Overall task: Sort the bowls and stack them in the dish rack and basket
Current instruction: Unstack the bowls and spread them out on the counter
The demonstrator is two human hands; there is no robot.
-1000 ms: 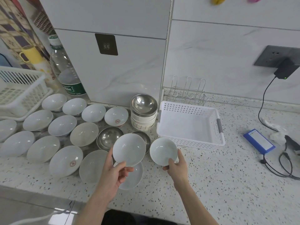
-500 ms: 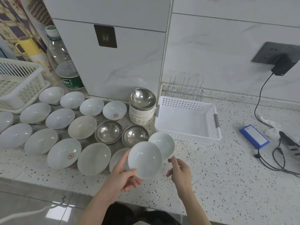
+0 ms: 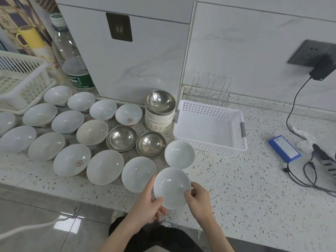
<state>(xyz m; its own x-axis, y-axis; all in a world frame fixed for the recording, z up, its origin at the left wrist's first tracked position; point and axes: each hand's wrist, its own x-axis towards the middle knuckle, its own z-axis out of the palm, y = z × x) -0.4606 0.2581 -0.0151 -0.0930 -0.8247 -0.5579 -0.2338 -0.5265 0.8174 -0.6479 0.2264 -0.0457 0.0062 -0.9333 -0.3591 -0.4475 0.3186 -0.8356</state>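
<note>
At the tabletop's near edge both hands hold one white bowl (image 3: 171,188). The left hand (image 3: 148,206) pinches its left rim with the thumb inside, and the right hand (image 3: 199,200) curls its grip round the right rim. To do this step well, I would keep the bowl level with one hand firm on it, then lower it squarely into a matching bowl or into the white basket (image 3: 211,128) so the rims seat without knocking.

Just beyond it stands a small white bowl (image 3: 179,154), which lies between the hands and the basket and may have to be lifted over. To the left, white bowls spread in rows towards the left edge, with two steel bowls (image 3: 121,138) among them. A stack of bowls (image 3: 160,111) topped by a steel one stands beside the basket. The wire rack (image 3: 211,91) is at the far edge behind the basket. A water bottle (image 3: 72,60) and a slatted rack (image 3: 20,79) occupy the far left corner; a blue pack (image 3: 284,149) and cables (image 3: 309,179) lie towards the right edge.
</note>
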